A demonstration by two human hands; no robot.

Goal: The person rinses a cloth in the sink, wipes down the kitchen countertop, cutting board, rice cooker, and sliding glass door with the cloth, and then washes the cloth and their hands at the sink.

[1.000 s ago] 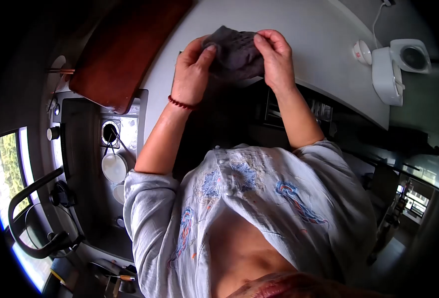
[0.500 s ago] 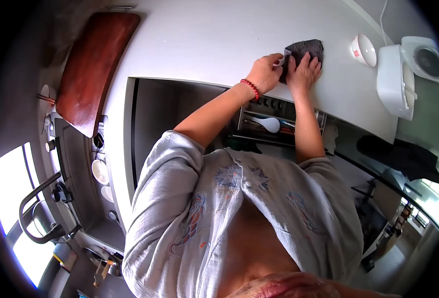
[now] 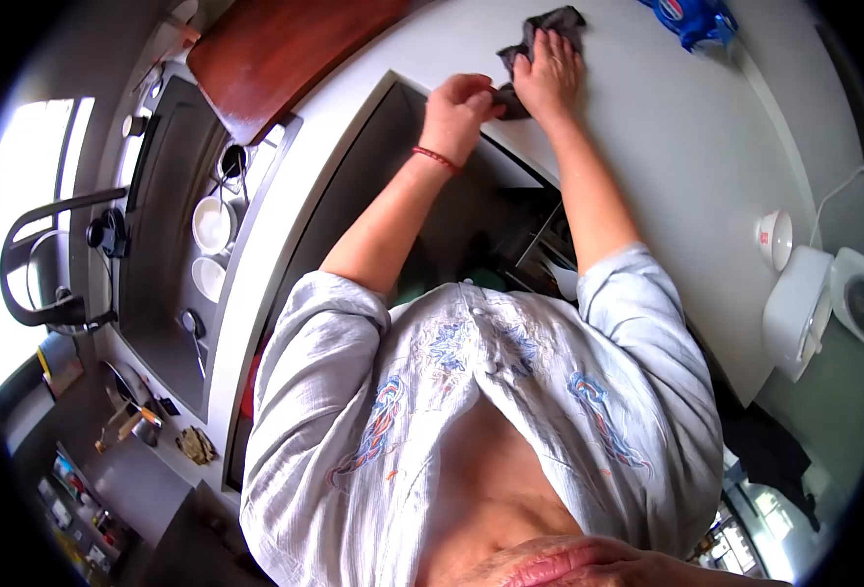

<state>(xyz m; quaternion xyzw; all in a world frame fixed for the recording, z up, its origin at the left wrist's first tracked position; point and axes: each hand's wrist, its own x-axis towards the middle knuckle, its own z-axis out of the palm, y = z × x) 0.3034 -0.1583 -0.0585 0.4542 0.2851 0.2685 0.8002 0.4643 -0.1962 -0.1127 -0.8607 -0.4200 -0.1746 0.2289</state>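
A dark grey cloth (image 3: pixel 543 22) lies crumpled on the white countertop (image 3: pixel 647 127), beyond the opening in its front. My right hand (image 3: pixel 552 78) rests flat on the cloth, fingers stretched out and slightly apart. Beside it, my left hand (image 3: pixel 458 106), with a red bead bracelet at the wrist, has its fingers curled in a pinch at the cloth's near left corner. The left fingertips are partly hidden. Below my forearms, an open drawer (image 3: pixel 540 249) shows a white spoon, mostly covered by my sleeve.
A reddish-brown board (image 3: pixel 285 49) lies at the left, by the sink (image 3: pixel 148 245) with white bowls (image 3: pixel 213 225) alongside. A blue package (image 3: pixel 691 20) is at the far edge. To the right are a small white bowl (image 3: pixel 775 241) and a white appliance (image 3: pixel 799 308), lid raised.
The view has turned, and both hands and the cloth have moved left along the counter, closer to the board. The blue package has come into view. The cloth is more bunched.
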